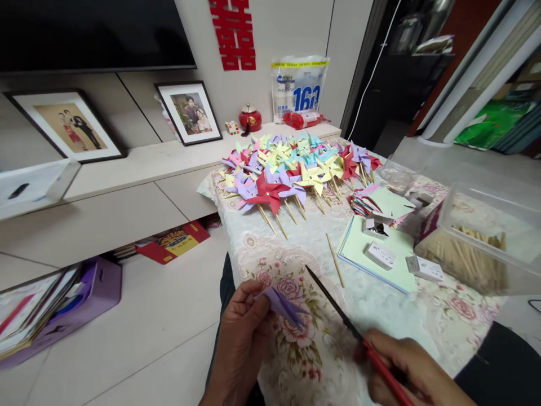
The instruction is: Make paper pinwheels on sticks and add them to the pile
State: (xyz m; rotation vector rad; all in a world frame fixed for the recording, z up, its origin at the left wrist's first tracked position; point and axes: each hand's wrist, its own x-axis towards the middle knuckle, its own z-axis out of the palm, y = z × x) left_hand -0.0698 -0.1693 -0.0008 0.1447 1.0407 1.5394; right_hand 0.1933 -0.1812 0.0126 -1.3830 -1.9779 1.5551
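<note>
Between the thumb and fingers of my left hand (247, 318) is a folded piece of purple paper (287, 307) with pointed ends. My right hand (401, 366) grips a pair of scissors (338, 310) with red handles and dark blades; the blades look closed and point up and left, apart from the paper. A bare wooden stick (335, 260) lies on the flowered tablecloth (313, 349) beyond the scissors. Farther back, many paper pinwheels on sticks (268, 193), in red, purple, yellow, blue and pink, lie piled together.
Right of the stick lie pale green paper sheets (350, 248) with small white boxes (379, 255) on top. A clear plastic bin (465, 254) of wooden sticks stands at the right. Behind the table runs a white cabinet (143, 163) with framed photos (189, 113) and a red jar (250, 120).
</note>
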